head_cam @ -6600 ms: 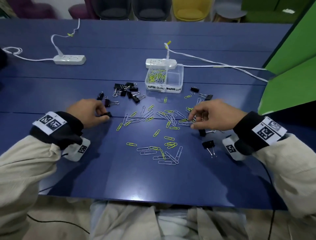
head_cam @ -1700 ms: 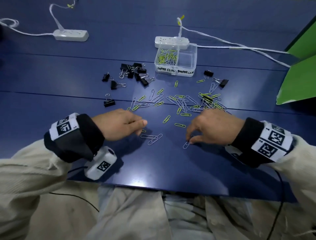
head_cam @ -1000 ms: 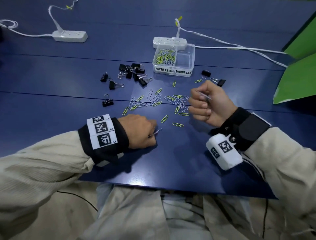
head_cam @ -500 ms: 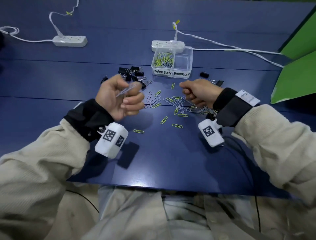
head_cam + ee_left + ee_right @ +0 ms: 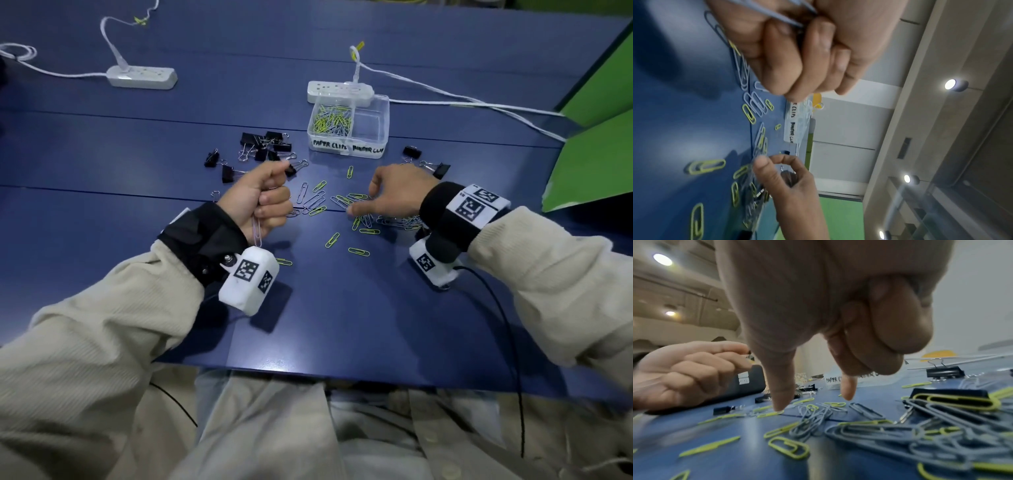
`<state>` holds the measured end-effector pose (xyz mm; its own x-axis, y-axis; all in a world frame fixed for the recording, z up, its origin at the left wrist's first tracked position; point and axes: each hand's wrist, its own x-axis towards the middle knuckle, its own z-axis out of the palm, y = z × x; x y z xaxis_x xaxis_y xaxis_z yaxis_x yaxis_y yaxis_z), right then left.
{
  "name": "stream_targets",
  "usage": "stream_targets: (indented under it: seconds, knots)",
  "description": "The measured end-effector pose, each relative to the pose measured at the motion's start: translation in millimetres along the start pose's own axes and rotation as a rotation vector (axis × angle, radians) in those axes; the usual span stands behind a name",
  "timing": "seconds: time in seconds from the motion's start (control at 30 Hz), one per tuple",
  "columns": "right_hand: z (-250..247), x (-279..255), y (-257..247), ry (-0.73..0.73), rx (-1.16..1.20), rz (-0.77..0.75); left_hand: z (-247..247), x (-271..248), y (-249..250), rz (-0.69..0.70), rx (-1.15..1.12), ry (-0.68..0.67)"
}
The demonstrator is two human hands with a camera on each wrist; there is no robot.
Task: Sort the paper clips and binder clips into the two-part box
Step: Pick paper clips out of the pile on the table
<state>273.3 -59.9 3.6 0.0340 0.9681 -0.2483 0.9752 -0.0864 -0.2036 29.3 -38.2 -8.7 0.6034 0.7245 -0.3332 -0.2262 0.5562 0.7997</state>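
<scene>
Both hands [image 5: 260,202] [image 5: 394,188] sit mid-table [image 5: 342,325]; near edge seemingly well apart.

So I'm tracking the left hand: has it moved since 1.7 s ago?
Yes. The left hand rose off the table, toward the binder clips.

My left hand [image 5: 257,202] fisted round grey paper clips [image 5: 257,230], yellow-green and grey clips [image 5: 368,214] scattered, black binder clips [image 5: 265,147] clustered, two-part box [image 5: 347,151] half filled.
</scene>
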Motion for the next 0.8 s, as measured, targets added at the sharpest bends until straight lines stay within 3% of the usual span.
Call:
stream_targets:
  seconds: [0.1, 0.23, 0.4, 0.57, 0.63, 0.7, 0.77, 0.8]
  knots:
    - [4.8, 3.0, -4.4, 0.015, -0.129, -0.035, -7.9, 2.9, 4.0, 0.0, 0.08, 0.095]
    - [6.5, 5.0, -9.6, 0.085, -0.13, -0.07, -13.3, -5.6, 19.3, 0.011, 0.095, 0.065]
    - [9.0, 6.3, -18.3, 0.046, -0.196, -0.113, -16.0, -14.8, 31.8, 0.052, 0.071, 0.097]
    - [8.7, 5.6, -20.5, 0.004, -0.313, -0.148, -17.9, -14.2, 41.5, 0.045, 0.23, 0.163]
    - [5.0, 10.5, -17.7, -0.005, -0.28, -0.124, -18.1, -9.1, 39.1, 0.043, 0.496, 0.302]
    - [-2.3, 17.4, -12.9, -0.035, -0.116, -0.077, -19.1, -3.6, 34.8, 0.051, 1.052, 0.434]
    - [-11.2, 21.0, -9.4, -0.072, 0.233, -0.011, -17.6, 1.5, 31.3, 0.035, 1.601, 0.442]
    - [-14.4, 21.2, -7.5, -0.108, 0.495, 0.04, -15.4, 3.7, 29.6, 0.001, 1.746, 0.403]
